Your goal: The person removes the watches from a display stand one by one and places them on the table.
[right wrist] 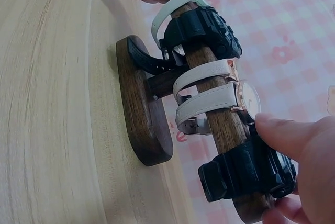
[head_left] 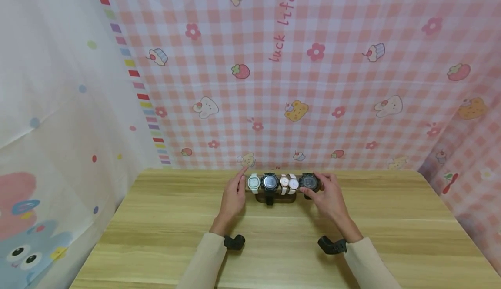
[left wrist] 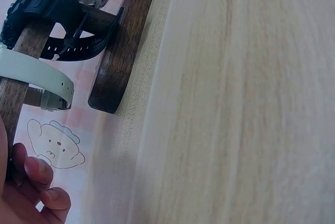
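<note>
A dark wooden watch stand (right wrist: 137, 116) carries several watches on its crossbar. My left hand (head_left: 232, 197) holds the bar's left end; its curled fingers (left wrist: 39, 174) show beside the wood in the left wrist view. Closest to that hand is a mint-green watch (head_left: 254, 182), followed by a black digital watch (head_left: 270, 182) whose strap hangs down. Two white-strapped watches (right wrist: 212, 101) sit side by side further right. At the right end, my right hand (head_left: 329, 195) grips another black watch (right wrist: 243, 170), thumb on one side of its case and fingers on the other.
The stand's base rests on a wooden table (head_left: 274, 245) near its back edge. Behind it hangs a pink checked cloth (head_left: 289, 80), and a white printed cloth (head_left: 70, 106) hangs at the left. Each wrist wears a black device (head_left: 332, 245).
</note>
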Available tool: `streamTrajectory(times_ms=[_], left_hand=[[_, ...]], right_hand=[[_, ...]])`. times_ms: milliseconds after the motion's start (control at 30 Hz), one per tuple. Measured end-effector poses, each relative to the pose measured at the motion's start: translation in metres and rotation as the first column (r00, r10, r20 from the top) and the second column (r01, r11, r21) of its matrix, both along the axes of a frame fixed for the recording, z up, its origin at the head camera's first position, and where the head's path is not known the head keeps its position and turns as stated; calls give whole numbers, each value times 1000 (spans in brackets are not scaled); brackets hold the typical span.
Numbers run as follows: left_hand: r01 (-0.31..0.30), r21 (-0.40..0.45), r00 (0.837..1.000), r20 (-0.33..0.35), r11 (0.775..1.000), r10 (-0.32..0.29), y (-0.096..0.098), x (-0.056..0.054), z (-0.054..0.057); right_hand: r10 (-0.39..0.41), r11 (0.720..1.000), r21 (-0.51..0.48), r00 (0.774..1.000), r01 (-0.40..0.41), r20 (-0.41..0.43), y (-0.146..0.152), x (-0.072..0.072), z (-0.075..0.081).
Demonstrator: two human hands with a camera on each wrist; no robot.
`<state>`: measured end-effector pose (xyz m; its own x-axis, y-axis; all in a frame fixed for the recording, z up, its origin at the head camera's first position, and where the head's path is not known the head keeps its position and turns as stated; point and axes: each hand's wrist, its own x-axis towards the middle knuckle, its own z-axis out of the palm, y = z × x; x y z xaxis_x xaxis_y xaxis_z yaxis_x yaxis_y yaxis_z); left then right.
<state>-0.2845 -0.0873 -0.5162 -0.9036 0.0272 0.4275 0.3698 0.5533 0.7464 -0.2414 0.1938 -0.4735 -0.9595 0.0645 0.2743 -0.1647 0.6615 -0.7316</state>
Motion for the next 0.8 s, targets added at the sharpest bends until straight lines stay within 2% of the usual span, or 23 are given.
streamTrajectory(times_ms=[233,467,800], left_hand=[[4,-6,1000,-12,1000,-4,-1,0,-2],[7,-2,999,-34,1000,-7,0,-1,-3],[10,11,1000,-12,1000,-10,0,0,-1]], right_hand=[[-15,1000,7,999,15,37,3,1,1],[-20,1000,21,1000,19,20,8,3,4],[-16,999,41,1000,17,-19,14,3,3]])
